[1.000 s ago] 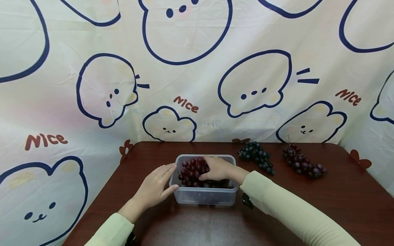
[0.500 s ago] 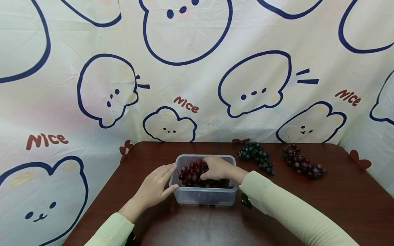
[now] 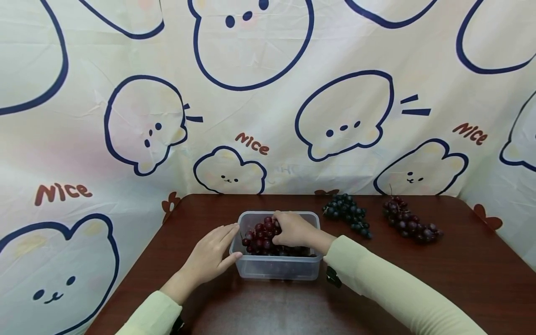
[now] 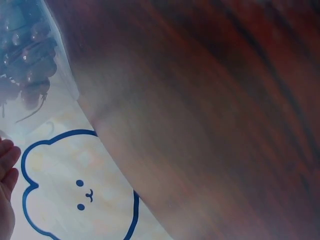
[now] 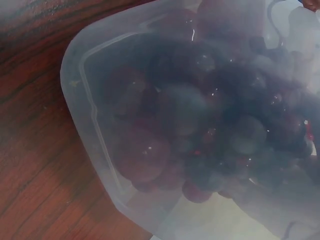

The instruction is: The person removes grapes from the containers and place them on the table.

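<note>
A clear plastic container (image 3: 278, 270) stands on the table with a bunch of red grapes (image 3: 258, 238) inside, on its left side. Darker grapes (image 3: 299, 251) lie along the container's front wall. My right hand (image 3: 293, 229) reaches in from the right and holds the red bunch between thumb and fingers; the fingertips are hidden. With straight fingers, my left hand (image 3: 211, 251) touches the container's left rim. In the left wrist view that hand's fingers (image 4: 7, 162) show at the edge, below the container. Blurry grapes (image 5: 145, 155) show through the container wall in the right wrist view.
At the back right of the brown table (image 3: 268, 307) lie a bunch of blue-black grapes (image 3: 348, 215) and a bunch of purplish-red grapes (image 3: 410, 221). Behind the table hangs a cloth (image 3: 284, 116) printed with cartoon bears.
My right hand has shifted slightly left inside the container, and the red bunch has settled a little lower. The left hand stays at the rim.
</note>
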### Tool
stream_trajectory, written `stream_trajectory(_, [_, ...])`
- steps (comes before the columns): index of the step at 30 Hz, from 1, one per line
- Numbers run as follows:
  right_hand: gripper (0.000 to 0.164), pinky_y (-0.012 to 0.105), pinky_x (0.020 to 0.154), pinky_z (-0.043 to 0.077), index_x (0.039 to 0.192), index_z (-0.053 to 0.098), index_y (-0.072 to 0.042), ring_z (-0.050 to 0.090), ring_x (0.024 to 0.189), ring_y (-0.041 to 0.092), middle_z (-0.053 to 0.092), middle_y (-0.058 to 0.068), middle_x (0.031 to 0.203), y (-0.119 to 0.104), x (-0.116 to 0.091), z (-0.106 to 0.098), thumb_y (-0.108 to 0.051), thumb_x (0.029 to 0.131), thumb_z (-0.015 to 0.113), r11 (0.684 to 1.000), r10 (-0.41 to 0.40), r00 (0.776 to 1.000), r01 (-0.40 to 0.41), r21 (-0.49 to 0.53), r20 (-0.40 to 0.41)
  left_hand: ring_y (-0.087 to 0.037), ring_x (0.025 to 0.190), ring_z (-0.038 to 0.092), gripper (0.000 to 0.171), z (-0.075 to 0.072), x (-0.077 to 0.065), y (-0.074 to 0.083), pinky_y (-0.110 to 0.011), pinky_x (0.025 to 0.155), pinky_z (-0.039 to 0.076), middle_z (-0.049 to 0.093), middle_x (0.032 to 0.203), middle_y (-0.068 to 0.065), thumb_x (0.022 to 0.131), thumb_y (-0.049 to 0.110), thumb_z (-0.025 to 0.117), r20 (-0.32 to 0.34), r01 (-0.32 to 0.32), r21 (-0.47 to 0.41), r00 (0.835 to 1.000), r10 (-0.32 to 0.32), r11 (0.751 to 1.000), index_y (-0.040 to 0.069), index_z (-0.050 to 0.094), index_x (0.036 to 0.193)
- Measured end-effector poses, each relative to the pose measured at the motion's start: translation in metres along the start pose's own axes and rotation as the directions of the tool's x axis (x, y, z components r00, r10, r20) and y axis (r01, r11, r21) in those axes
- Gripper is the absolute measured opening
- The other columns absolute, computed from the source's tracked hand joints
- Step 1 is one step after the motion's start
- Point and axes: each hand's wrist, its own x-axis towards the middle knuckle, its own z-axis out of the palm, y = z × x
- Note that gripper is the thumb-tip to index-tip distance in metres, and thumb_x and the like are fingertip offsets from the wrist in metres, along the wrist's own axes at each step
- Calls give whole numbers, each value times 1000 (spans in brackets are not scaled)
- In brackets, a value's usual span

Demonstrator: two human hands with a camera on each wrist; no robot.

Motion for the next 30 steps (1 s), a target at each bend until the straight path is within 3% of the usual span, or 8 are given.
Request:
stream_trajectory(4, [17, 32, 58, 38, 87, 57, -9, 43, 64, 15, 50, 3, 79, -1, 1, 2, -15, 82, 71, 1000, -3, 1000, 3, 0, 0, -31, 119, 56, 79, 0, -1, 0, -48, 100, 44, 58, 131, -18, 100, 61, 26, 0, 1, 1, 1000, -1, 1000, -4, 57, 132])
stream_trajectory(7, [27, 30, 53, 32, 71, 45, -12, 34, 56, 15, 41, 3, 68, -1, 1, 2, -13, 82, 70, 1000, -7, 1000, 7, -4, 2, -31, 119, 56, 79, 0, -1, 0, -48, 100, 44, 58, 131, -18, 100, 61, 26, 0, 3, 4, 1000, -3, 1000, -4, 57, 132])
stream_trajectory(13, [34, 29, 52, 30, 66, 40, -14, 30, 53, 13, 37, 1, 62, 0, 0, 2, -13, 82, 69, 999, -30, 1000, 29, -17, -10, -31, 118, 56, 78, 0, -1, 1, -48, 100, 44, 58, 130, -18, 100, 60, 27, -5, 1, 3, 1000, -1, 1000, -4, 57, 132])
stream_trajectory(16, [24, 29, 53, 32, 71, 49, -10, 34, 55, 14, 40, 1, 64, 0, -2, 2, -15, 82, 70, 998, -45, 999, 44, -38, -24, -31, 118, 57, 78, 0, 0, 1, -48, 100, 44, 58, 130, -18, 100, 60, 27, -4, 0, 3, 1000, 0, 1000, -4, 57, 132])
stream_trajectory(18, [15, 30, 57, 36, 86, 61, -5, 39, 61, 13, 46, 0, 68, 0, -3, 3, -16, 82, 71, 997, -61, 997, 58, -56, -42, -31, 118, 57, 77, 0, -1, 1, -48, 100, 44, 58, 130, -18, 100, 60, 28, -2, 0, 4, 1000, 0, 1000, -4, 57, 132])
stream_trajectory(22, [44, 31, 65, 41, 124, 62, -1, 45, 65, 12, 61, 1, 83, 0, -5, 3, -14, 82, 71, 992, -103, 992, 98, -79, -72, -31, 118, 56, 78, 0, -1, 1, -48, 100, 44, 58, 131, -18, 100, 60, 28, 2, 4, 1, 1000, -4, 1000, -4, 57, 132])
stream_trajectory(26, [46, 30, 65, 46, 126, 61, -1, 52, 67, 11, 68, 7, 103, -1, -7, 4, -12, 83, 71, 980, -172, 979, 160, -114, -108, -31, 119, 56, 78, 0, -1, 1, -48, 101, 44, 58, 131, -18, 100, 61, 28, 7, 11, 2, 1000, -11, 1000, -4, 57, 132])
stream_trajectory(30, [41, 30, 74, 53, 122, 64, -3, 62, 86, 13, 68, 7, 110, -2, -12, 5, -13, 83, 72, 948, -276, 948, 240, -209, -161, -31, 119, 56, 78, -1, 0, 1, -47, 101, 44, 58, 131, -17, 100, 61, 28, 9, 11, 6, 1000, -11, 1000, -4, 57, 132])
